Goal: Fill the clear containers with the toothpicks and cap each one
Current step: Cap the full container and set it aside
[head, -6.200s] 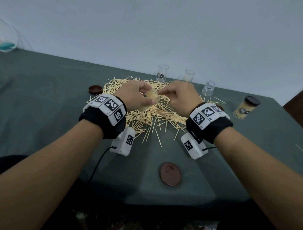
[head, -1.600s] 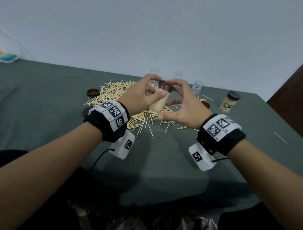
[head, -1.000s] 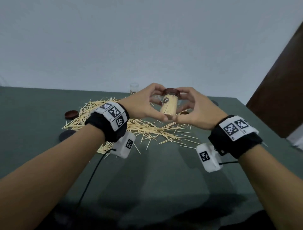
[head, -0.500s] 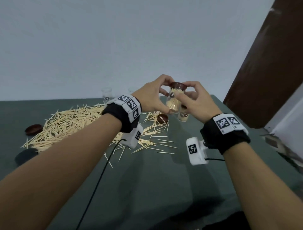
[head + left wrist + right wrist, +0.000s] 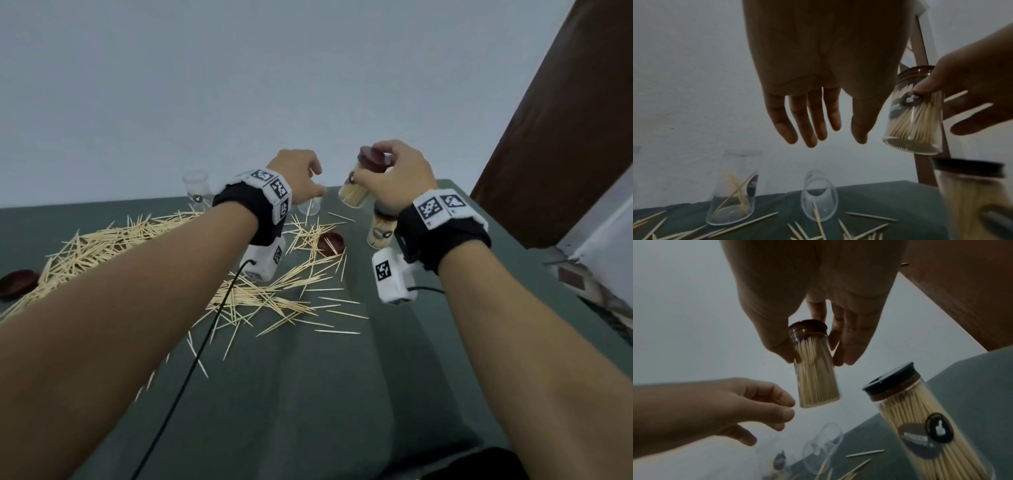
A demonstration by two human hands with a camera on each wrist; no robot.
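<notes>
showing toothpicks in one open container point(image 5: 731, 191), left wrist only.

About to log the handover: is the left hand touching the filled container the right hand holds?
Apart. The left wrist view shows open background between the left hand and the filled container; only the right hand grips it.

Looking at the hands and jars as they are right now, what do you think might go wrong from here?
1. The right hand alone holds the filled clear jar with the brown cap, tilted in the air; it might slip.
2. The capped full jar standing on the table sits just under it and might be knocked over on set-down.
3. The open left hand hovers over an empty clear jar with a toothpick leaning against it; a careless reach might tip it.
</notes>
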